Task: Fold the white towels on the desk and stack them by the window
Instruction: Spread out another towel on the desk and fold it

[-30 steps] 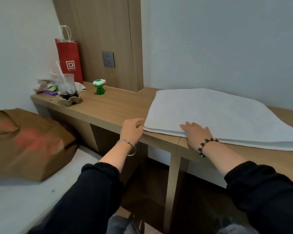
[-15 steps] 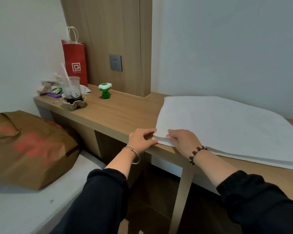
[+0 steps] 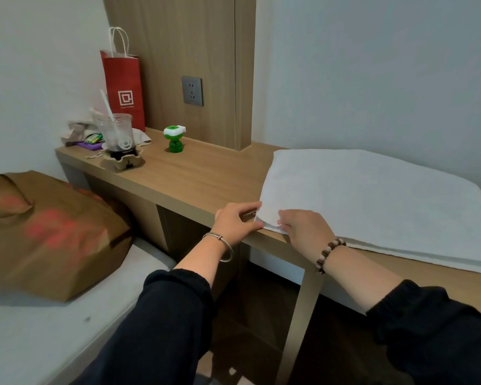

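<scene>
A large white towel (image 3: 372,201) lies flat in layers on the wooden desk (image 3: 206,176), its near edge along the desk's front. My left hand (image 3: 235,222) is at the towel's near-left corner, with thumb and forefinger closing around it. My right hand (image 3: 306,227) sits just to the right on the same corner, its fingertips curled over the towel's edge. Both wrists wear bracelets. No window is in view.
At the desk's far left stand a red paper bag (image 3: 124,90), a plastic cup with a straw (image 3: 117,134) in a cardboard holder and a small green figure (image 3: 174,140). A wall socket (image 3: 192,90) is behind. A brown paper bag (image 3: 47,232) lies on the bed at left.
My right hand slid left along the towel's near edge to the corner. My left hand moved from the desk edge onto that corner. Both now grip it.
</scene>
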Demonstrator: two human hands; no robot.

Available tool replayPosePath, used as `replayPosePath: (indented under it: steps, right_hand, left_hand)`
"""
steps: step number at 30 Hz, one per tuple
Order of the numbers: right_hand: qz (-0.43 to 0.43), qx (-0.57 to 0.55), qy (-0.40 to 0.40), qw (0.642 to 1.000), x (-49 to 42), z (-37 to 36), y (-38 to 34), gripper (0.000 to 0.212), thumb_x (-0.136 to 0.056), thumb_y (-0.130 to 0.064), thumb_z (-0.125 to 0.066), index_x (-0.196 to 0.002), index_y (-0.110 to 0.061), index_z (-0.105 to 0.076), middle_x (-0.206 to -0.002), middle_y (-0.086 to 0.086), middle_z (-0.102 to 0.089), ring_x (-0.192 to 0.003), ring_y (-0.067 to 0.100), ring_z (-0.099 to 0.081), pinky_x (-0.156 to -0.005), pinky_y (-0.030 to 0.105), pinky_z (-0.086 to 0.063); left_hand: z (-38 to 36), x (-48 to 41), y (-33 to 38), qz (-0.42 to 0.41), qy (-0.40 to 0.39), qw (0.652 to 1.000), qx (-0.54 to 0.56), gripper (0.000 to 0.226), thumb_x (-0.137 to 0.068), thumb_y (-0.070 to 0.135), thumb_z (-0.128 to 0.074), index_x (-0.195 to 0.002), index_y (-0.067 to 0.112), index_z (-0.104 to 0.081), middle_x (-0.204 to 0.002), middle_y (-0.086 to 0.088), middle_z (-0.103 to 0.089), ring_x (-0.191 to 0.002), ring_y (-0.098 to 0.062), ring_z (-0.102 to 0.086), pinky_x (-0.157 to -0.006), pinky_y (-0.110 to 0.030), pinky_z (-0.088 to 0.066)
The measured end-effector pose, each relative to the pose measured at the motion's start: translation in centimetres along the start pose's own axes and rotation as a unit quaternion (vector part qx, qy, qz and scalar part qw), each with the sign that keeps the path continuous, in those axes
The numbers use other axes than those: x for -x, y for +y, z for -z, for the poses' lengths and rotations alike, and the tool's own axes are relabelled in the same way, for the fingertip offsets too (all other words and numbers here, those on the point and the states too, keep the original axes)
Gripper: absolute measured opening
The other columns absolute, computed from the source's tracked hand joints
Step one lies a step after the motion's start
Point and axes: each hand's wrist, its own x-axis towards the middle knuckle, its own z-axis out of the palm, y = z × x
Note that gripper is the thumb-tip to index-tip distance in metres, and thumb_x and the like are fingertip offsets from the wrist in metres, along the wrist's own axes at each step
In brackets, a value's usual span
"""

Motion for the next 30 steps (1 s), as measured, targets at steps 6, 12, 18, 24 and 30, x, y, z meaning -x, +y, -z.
replayPosePath:
  steps: [6,12,18,24,30]
  right_hand:
    - [0.062,0.081,0.010,0.995,0.9,-0.8,0.9,0.044,-0.100,-0.013,-0.045,-0.143,-0.022,-0.042,-0.150,-0.001,-0.038,-0.137,0.017,-0.035,-0.114,0.029,-0.028]
    - [0.027,0.002,0.024,0.999,2.0,0.0,2.7,0.038,-0.096,-0.008,-0.048,-0.131,-0.021,-0.056,-0.137,-0.002,-0.053,-0.127,0.019,-0.047,-0.108,0.029,-0.034]
    - [-0.054,-0.006,0.109,0.993,3.0,1.6,5.7,0.017,-0.092,-0.012,-0.049,-0.090,-0.016,-0.065,-0.092,-0.004,-0.058,-0.089,0.014,-0.052,-0.073,0.024,-0.036]
    - [0.005,0.004,0.107,0.994,3.5,1.4,5.6,0.015,-0.092,-0.012,-0.052,-0.084,-0.015,-0.064,-0.087,-0.005,-0.056,-0.088,0.015,-0.051,-0.070,0.023,-0.031]
    - [0.046,0.009,0.079,0.996,4.5,0.6,6.2,0.019,-0.097,-0.016,-0.049,-0.097,-0.013,-0.068,-0.099,-0.002,-0.058,-0.098,0.015,-0.050,-0.080,0.024,-0.040]
  left_hand:
    - [-0.6,0.4,0.5,-0.089,0.009,0.994,-0.065,0.021,-0.084,0.012,-0.069,-0.104,0.018,-0.073,-0.131,0.007,-0.057,-0.121,-0.007,-0.040,-0.110,-0.029,-0.030]
    - [-0.1,0.1,1.6,-0.125,-0.047,0.945,-0.299,0.027,-0.094,0.021,-0.055,-0.118,0.026,-0.067,-0.121,-0.001,-0.056,-0.108,-0.020,-0.054,-0.096,-0.030,-0.044]
    - [-0.5,-0.1,2.3,-0.099,-0.060,0.917,-0.381,0.026,-0.097,0.018,-0.048,-0.117,0.026,-0.064,-0.109,-0.003,-0.056,-0.097,-0.022,-0.055,-0.085,-0.032,-0.048]
    - [-0.5,-0.2,2.4,-0.104,-0.048,0.916,-0.385,0.027,-0.098,0.020,-0.047,-0.117,0.027,-0.065,-0.109,-0.003,-0.061,-0.098,-0.024,-0.057,-0.085,-0.033,-0.048]
    - [0.0,-0.3,2.0,-0.147,-0.047,0.897,-0.413,0.017,-0.095,0.013,-0.047,-0.096,0.019,-0.063,-0.104,0.000,-0.067,-0.099,-0.022,-0.059,-0.082,-0.028,-0.043]
